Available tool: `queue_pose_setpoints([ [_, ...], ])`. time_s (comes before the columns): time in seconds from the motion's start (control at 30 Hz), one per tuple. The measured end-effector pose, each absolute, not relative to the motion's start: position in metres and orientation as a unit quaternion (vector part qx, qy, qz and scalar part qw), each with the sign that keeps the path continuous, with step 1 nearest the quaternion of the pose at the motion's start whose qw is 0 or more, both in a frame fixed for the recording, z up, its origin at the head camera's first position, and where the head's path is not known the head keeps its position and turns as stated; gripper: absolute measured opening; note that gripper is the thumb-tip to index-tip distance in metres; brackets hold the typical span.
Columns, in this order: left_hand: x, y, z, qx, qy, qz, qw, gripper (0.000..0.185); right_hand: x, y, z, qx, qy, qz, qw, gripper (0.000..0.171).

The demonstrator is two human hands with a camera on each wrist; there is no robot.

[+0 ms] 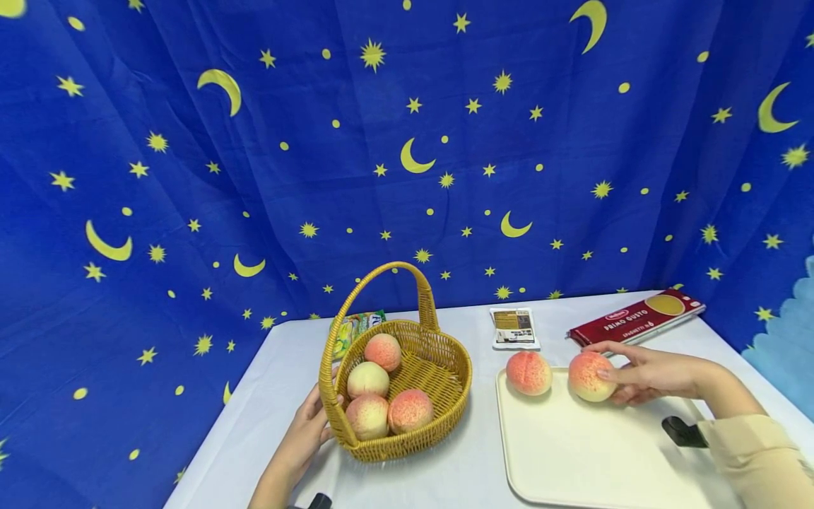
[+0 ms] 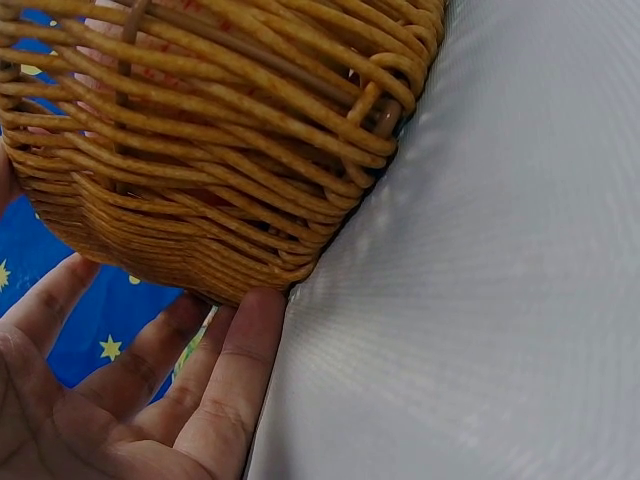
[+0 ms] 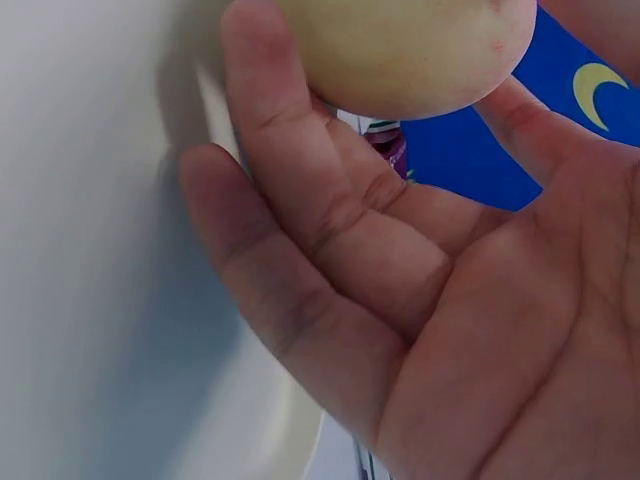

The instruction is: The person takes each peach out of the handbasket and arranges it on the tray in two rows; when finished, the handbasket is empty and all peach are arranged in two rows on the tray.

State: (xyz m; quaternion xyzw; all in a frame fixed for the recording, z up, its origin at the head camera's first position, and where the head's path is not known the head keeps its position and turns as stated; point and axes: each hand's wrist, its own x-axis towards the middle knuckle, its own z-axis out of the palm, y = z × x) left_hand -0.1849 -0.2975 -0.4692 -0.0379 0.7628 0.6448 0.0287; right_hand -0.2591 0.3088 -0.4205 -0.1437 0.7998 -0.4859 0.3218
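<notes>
Peach [image 1: 590,376] sits on the tray [image 1: 572,452] near its far edge, my right hand [image 1: 642,373] curled round it with fingers and thumb. A second peach [image 1: 528,372] lies just beside it, toward the basket [image 1: 439,417]. Four more wait in that basket, which my left hand [image 1: 304,431] steadies with straight fingers against the wicker, near the desk's [image 1: 458,474] front edge. I judge this a set-down step: next, let go cleanly without rolling the peach, then reach back to the basket.
</notes>
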Motion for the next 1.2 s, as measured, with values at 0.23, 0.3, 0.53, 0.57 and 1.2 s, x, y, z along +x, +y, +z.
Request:
queue_pose_setpoints([
  [0.23,-0.184,-0.298,-0.469,-0.037,0.764,0.644,0.030,0.070,-0.259,0.308,-0.419,-0.124,0.814,-0.464,0.326,0.071],
  [0.3,-0.184,-0.298,-0.469,-0.035,0.763,0.645,0.030,0.070,-0.259,0.307,-0.420,-0.129,0.814,-0.464,0.326,0.070],
  [0.53,-0.184,-0.297,-0.468,-0.039,0.764,0.643,0.030,0.070,-0.258,0.307,-0.419,-0.128,0.822,-0.456,0.316,0.074],
  [0.57,-0.184,-0.297,-0.468,-0.040,0.764,0.643,0.030,0.070,-0.258,0.307,-0.418,-0.129,0.823,-0.455,0.315,0.075],
  [1.2,-0.184,-0.298,-0.467,-0.043,0.764,0.643,0.032,0.071,-0.262,0.313,-0.409,-0.130,0.843,-0.430,0.295,0.080],
])
